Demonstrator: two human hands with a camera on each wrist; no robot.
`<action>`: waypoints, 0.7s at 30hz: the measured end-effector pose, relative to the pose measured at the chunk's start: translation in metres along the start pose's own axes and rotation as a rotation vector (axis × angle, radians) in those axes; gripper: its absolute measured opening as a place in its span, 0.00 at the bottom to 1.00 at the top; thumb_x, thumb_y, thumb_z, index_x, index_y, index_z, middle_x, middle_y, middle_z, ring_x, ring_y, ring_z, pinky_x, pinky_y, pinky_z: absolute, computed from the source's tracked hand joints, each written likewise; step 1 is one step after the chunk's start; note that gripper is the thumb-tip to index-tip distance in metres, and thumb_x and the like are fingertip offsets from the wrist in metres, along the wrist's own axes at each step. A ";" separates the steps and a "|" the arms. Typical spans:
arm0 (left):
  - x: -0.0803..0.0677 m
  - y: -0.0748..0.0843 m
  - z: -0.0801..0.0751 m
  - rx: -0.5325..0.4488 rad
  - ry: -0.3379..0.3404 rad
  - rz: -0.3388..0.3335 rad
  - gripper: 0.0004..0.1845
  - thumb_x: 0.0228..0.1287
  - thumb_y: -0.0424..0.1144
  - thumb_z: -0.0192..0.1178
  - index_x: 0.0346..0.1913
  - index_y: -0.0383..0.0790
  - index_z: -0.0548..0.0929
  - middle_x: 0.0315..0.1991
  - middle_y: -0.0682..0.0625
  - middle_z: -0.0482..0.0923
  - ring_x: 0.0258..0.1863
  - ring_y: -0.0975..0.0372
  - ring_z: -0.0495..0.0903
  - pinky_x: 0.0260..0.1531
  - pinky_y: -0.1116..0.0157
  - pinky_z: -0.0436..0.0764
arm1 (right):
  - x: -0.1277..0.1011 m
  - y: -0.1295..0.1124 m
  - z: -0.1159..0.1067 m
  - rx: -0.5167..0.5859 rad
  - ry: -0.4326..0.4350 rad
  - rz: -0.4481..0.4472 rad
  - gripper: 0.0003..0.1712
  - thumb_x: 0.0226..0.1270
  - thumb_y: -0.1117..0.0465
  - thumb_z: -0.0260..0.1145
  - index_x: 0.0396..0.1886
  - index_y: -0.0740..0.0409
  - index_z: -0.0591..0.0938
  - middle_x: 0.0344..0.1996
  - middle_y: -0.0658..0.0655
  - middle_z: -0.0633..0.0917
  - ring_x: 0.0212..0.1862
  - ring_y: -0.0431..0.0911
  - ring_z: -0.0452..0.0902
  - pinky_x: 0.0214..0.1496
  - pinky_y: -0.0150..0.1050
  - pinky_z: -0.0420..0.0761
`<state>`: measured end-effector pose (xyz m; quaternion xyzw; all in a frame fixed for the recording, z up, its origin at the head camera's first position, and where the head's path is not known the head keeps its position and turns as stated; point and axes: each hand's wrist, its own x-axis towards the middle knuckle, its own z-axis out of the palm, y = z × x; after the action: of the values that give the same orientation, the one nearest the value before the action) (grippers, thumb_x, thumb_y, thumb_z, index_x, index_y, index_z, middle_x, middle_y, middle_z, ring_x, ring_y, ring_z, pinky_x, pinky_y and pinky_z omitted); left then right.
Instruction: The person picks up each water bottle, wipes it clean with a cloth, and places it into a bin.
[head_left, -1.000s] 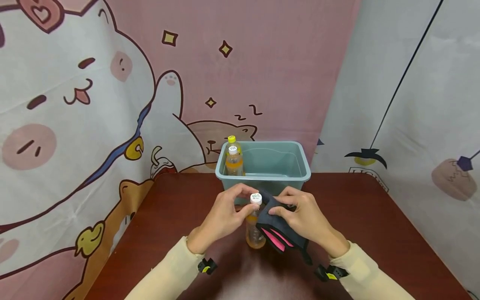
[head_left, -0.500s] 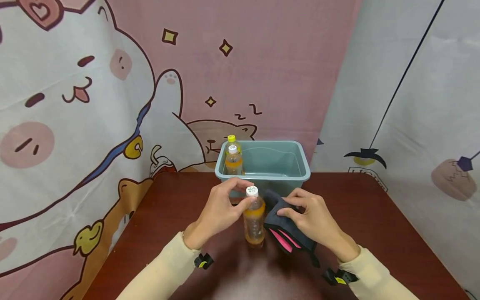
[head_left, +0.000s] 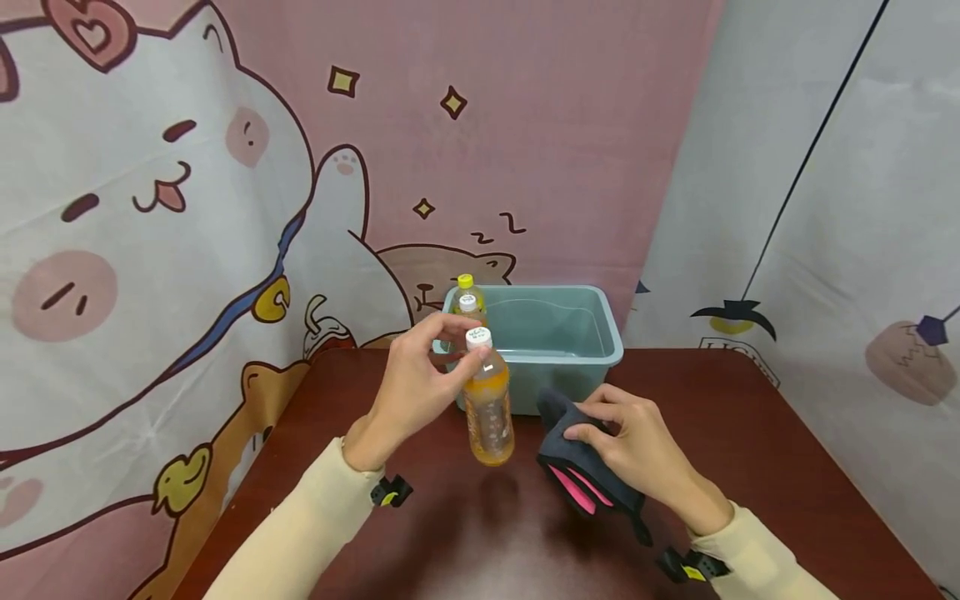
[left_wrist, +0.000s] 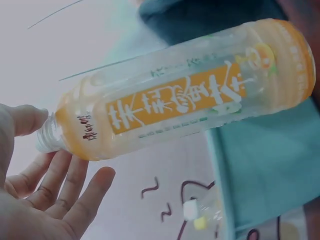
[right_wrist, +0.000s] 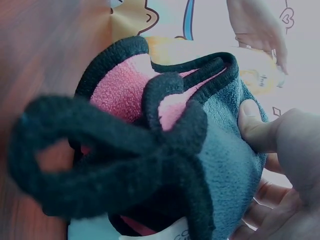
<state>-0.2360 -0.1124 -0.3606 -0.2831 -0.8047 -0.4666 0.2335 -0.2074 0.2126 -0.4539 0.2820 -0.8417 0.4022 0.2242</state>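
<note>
A clear plastic bottle (head_left: 490,417) with an orange label and white cap hangs above the table, slightly tilted. My left hand (head_left: 416,375) pinches it at the cap between thumb and fingers. In the left wrist view the bottle (left_wrist: 185,95) shows white characters on its orange label. To the right, my right hand (head_left: 637,442) grips a folded cloth (head_left: 581,454), dark grey outside and pink inside with black edging. Seen from the right wrist, the cloth (right_wrist: 220,145) has a black hanging loop and a white tag; the thumb presses on its grey side.
A blue-green plastic bin (head_left: 555,358) stands at the back of the dark red-brown table (head_left: 360,517). Inside its left end are a yellow-capped bottle (head_left: 466,283) and a white-capped bottle (head_left: 468,305). A cartoon-printed curtain (head_left: 570,150) hangs behind.
The left hand has lifted the bottle up and left, off the table and away from the cloth. The right hand has drawn slightly right and down with the cloth.
</note>
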 end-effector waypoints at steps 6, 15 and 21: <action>0.024 0.007 -0.014 0.015 0.081 0.033 0.16 0.78 0.38 0.78 0.63 0.42 0.91 0.50 0.48 0.92 0.47 0.59 0.93 0.47 0.54 0.99 | -0.004 0.003 0.003 0.023 -0.020 0.001 0.14 0.67 0.65 0.89 0.51 0.51 1.00 0.38 0.39 0.88 0.30 0.31 0.76 0.28 0.27 0.75; 0.068 0.016 -0.023 0.078 0.146 0.116 0.15 0.78 0.39 0.77 0.61 0.40 0.93 0.49 0.46 0.90 0.44 0.59 0.91 0.45 0.62 0.96 | -0.006 0.005 0.008 0.042 -0.027 -0.005 0.13 0.68 0.65 0.89 0.51 0.51 1.00 0.37 0.39 0.87 0.30 0.30 0.75 0.28 0.27 0.75; 0.099 0.017 -0.024 0.107 0.176 0.123 0.13 0.79 0.41 0.76 0.57 0.37 0.92 0.48 0.44 0.89 0.43 0.57 0.90 0.46 0.55 0.96 | -0.008 0.007 0.011 0.049 -0.038 0.004 0.13 0.69 0.65 0.88 0.52 0.51 1.00 0.38 0.39 0.87 0.29 0.30 0.73 0.28 0.28 0.75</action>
<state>-0.2941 -0.1034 -0.2757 -0.2771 -0.7860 -0.4309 0.3459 -0.2076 0.2105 -0.4691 0.2932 -0.8363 0.4177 0.2005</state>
